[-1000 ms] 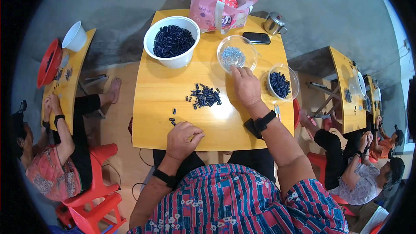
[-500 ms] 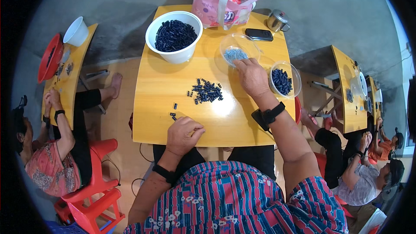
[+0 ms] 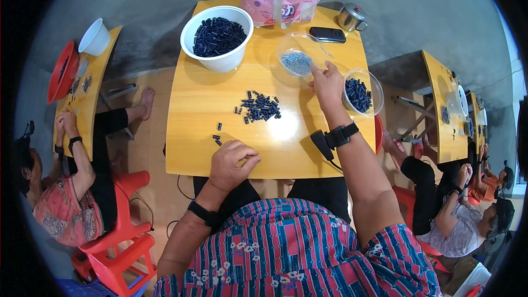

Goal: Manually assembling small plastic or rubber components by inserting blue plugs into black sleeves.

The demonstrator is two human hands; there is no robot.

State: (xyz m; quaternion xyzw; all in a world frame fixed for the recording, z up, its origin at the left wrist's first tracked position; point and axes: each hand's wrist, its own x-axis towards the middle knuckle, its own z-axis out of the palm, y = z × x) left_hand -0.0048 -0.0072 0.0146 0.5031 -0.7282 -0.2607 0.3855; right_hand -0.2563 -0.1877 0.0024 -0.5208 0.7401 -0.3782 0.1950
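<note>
My right hand [image 3: 330, 85] is over the near right side of a clear round bowl [image 3: 281, 65], its fingers bent in a pinch. Small silvery-blue pieces [image 3: 297, 62] lie in that bowl; whatever is between the fingertips is too small to make out. At the table's near edge, my left hand [image 3: 233, 165] rests closed, thumb against the curled fingers, their contents hidden. Just beyond it lie a few loose black pieces [image 3: 218, 140]. Farther on, a pile of short black cylindrical pieces [image 3: 261, 108] is on the tabletop.
Beside my right wrist stands a clear tub [image 3: 378, 92] of black pieces. A white bucket [image 3: 228, 61] full of them is at the far left. A pink bag [image 3: 280, 5], a black phone [image 3: 328, 34] and a metal cup [image 3: 351, 17] line the back. Other people sit at side tables.
My right hand has drawn back slightly from the silvery pieces and turned, its fingers lifting toward the bowl's right side. My left hand stays closed in place. The view has shifted a little.
</note>
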